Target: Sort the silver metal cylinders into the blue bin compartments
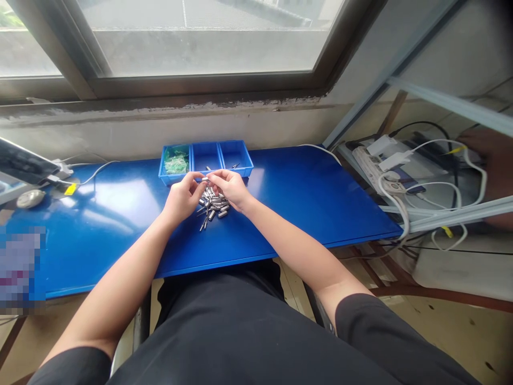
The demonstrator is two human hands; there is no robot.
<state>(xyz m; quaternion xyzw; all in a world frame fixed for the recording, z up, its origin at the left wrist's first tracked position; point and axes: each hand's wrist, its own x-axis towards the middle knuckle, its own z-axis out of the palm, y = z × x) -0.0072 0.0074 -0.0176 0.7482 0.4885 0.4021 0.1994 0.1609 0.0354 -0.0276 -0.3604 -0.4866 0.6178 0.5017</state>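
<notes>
My left hand (183, 199) and my right hand (232, 190) meet over the table, fingertips pinched together. Between them is a small silvery piece (205, 179), too small to name with certainty. Just below the fingers lies a loose pile of metal parts (214, 204), short shiny cylinders mixed with thin rods. Behind the hands stands a blue three-compartment bin (236, 172). Its left compartment holds green and clear material (176, 161). A thin dark-tipped part (235, 166) lies in the right compartment, and the fingers partly cover the front of the middle one.
The blue table (296, 198) runs along the wall under a window. At left are a screen device (24, 166), a white mouse (30, 199) and cables. A power strip (377, 168) with chargers and cords sits at right beside a metal frame (452, 99).
</notes>
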